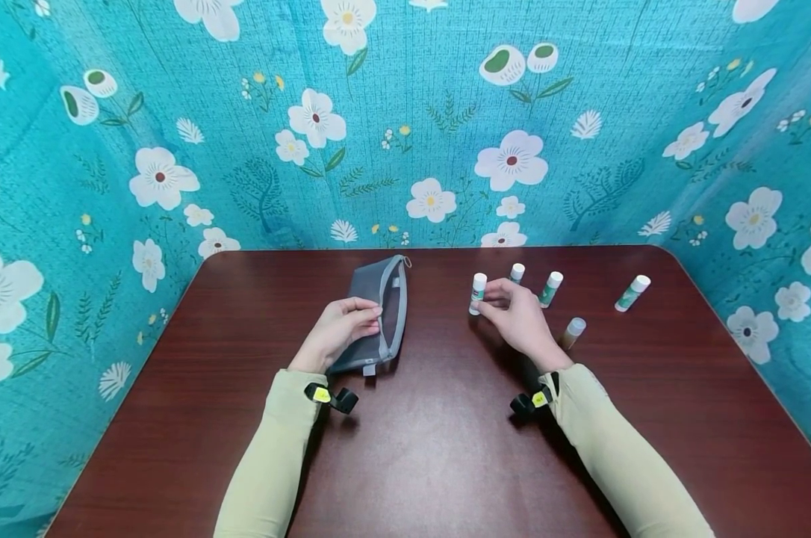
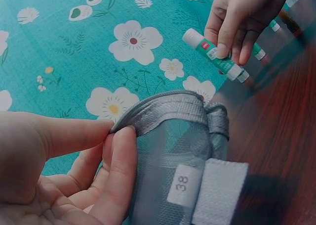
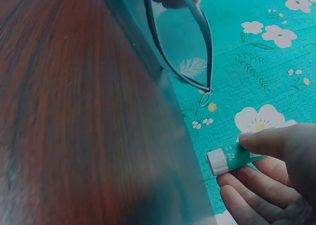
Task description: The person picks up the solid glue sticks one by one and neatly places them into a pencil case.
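Observation:
My left hand (image 1: 341,329) pinches the zip edge of a grey mesh zip pouch (image 1: 361,288), whose mouth gapes toward the right. In the left wrist view, thumb and forefinger nip the pouch's rim beside a white tag (image 2: 185,185) marked 38. To the right, my right hand (image 1: 516,317) holds a green and white glue stick (image 1: 478,288) upright between thumb and fingers, its white cap on top. The right wrist view shows the thumb lying over the glue stick's (image 3: 237,157) green label and the fingers under it. A gap of table separates glue stick and pouch.
Behind and beside my right hand stand more glue sticks: one (image 1: 517,272) partly hidden by the fingers, another (image 1: 551,289), and one farther right (image 1: 632,293). A clear-capped tube (image 1: 573,332) stands near my right wrist. Flowered blue cloth (image 1: 405,149) hangs behind the dark wooden table (image 1: 419,448).

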Demonstrator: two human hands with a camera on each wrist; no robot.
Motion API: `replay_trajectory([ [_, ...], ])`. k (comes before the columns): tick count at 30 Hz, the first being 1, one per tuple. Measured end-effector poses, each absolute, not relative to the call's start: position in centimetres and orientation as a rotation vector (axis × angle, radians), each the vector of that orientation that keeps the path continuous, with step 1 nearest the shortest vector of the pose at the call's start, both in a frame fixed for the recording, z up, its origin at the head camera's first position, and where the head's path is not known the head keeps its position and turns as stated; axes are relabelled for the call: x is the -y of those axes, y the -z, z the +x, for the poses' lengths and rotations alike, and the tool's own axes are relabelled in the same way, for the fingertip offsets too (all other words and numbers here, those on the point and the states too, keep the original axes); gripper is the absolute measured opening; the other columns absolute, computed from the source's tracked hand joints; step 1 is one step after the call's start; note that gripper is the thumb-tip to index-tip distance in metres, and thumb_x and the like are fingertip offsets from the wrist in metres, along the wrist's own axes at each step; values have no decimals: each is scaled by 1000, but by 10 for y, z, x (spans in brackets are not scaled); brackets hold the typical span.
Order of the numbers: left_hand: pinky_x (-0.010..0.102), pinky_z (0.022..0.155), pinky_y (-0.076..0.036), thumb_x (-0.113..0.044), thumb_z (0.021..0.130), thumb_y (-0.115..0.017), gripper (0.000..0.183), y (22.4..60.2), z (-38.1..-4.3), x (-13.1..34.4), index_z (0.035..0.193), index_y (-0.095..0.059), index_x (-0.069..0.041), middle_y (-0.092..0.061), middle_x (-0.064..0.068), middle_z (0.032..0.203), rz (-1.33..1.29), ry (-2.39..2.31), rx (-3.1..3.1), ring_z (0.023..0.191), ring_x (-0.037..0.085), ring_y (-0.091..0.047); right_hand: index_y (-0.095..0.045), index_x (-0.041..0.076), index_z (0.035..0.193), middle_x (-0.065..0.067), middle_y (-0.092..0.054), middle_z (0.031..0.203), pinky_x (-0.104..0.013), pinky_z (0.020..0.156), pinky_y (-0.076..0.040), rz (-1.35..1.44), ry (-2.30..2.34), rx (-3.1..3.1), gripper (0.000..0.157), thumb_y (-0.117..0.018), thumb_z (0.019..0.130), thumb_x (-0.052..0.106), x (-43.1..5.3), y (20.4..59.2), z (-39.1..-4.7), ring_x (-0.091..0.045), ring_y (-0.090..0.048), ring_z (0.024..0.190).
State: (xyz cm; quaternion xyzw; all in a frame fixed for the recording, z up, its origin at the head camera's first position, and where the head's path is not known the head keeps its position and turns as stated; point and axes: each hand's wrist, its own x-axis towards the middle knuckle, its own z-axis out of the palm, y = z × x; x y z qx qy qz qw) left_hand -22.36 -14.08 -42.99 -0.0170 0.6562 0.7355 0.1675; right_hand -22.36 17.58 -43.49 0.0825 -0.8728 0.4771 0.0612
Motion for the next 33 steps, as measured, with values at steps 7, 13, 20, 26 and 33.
replay_trajectory([
  [7, 33, 80, -53, -11, 87, -68, 32, 429, -223, 140, 111, -58, 8, -59, 19, 99, -32, -2107, -1859, 76, 18, -62, -61, 13, 106, -2, -66, 98, -34, 80, -53, 271, -1466, 2605, 27, -72, 84, 23, -169, 429, -227, -16, -64, 88],
  [13, 32, 78, -54, -10, 86, -69, 30, 430, -223, 140, 108, -59, 7, -60, 17, 98, -38, -2122, -1852, 75, 18, -62, -61, 10, 107, -4, -67, 99, -33, 79, -53, 289, -1515, 2573, 28, -72, 84, 22, -162, 425, -229, -16, -64, 87],
  [20, 32, 78, -54, -9, 86, -69, 27, 430, -223, 139, 107, -60, 6, -60, 16, 96, -38, -2127, -1853, 75, 19, -62, -62, 11, 106, -2, -66, 98, -32, 78, -53, 314, -1536, 2546, 28, -73, 83, 23, -154, 420, -233, -15, -64, 86],
  [26, 32, 79, -54, -10, 86, -68, 29, 430, -223, 139, 108, -59, 6, -60, 16, 96, -37, -2120, -1846, 76, 19, -61, -63, 10, 104, -2, -66, 96, -31, 76, -53, 348, -1563, 2527, 26, -74, 83, 20, -146, 416, -237, -14, -64, 84],
  [33, 33, 81, -53, -11, 87, -68, 31, 427, -223, 139, 110, -58, 8, -60, 15, 95, -34, -2106, -1848, 76, 19, -61, -64, 13, 105, 1, -67, 95, -32, 71, -53, 326, -1551, 2557, 29, -74, 82, 27, -137, 411, -243, -13, -63, 82],
])
